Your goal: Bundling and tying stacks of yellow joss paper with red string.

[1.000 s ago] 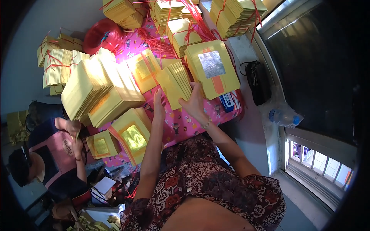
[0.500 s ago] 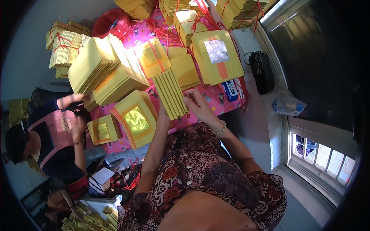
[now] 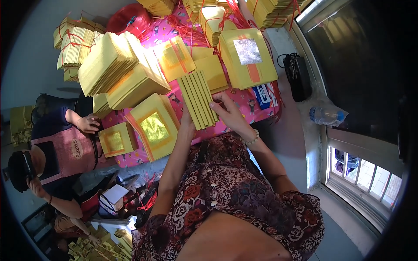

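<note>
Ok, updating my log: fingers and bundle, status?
Left fingers holding yellow bundle. Right fingers at its right edge. Foil-patched stack close at left.

Dk floral top (image 3: 237,187) w/ bracelet (image 3: 255,139)

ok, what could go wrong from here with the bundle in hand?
1. The yellow bundle, held by the left hand with the right hand at its right edge, shows no tie, so its folded pieces might slide apart.
2. The tall yellow stack at left sits slanted with no tie in sight; a bump could topple it.
</note>
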The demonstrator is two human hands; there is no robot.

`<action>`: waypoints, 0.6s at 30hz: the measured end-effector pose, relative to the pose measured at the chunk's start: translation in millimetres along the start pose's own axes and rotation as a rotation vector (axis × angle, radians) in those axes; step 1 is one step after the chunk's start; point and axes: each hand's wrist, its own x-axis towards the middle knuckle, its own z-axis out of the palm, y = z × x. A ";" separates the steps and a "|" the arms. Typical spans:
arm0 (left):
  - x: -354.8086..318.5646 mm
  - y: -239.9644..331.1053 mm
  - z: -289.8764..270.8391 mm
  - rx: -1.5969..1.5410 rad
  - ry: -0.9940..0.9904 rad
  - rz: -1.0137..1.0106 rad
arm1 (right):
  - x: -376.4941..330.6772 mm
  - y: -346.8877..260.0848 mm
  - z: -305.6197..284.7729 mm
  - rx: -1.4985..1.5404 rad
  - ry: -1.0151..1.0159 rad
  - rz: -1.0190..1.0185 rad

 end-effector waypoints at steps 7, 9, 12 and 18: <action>0.6 -0.2 7.2 0.009 0.011 0.034 | -0.3 -1.9 1.4 -0.030 -0.008 -0.047; -2.0 2.1 11.1 0.003 0.040 0.014 | 0.4 -3.0 -1.1 -0.026 -0.021 -0.025; -3.6 4.1 11.9 -0.008 0.050 -0.006 | 2.5 0.9 -1.2 -0.035 -0.034 -0.030; -3.1 1.0 1.0 -0.014 0.044 0.028 | -0.6 -3.3 8.5 -0.084 -0.039 -0.066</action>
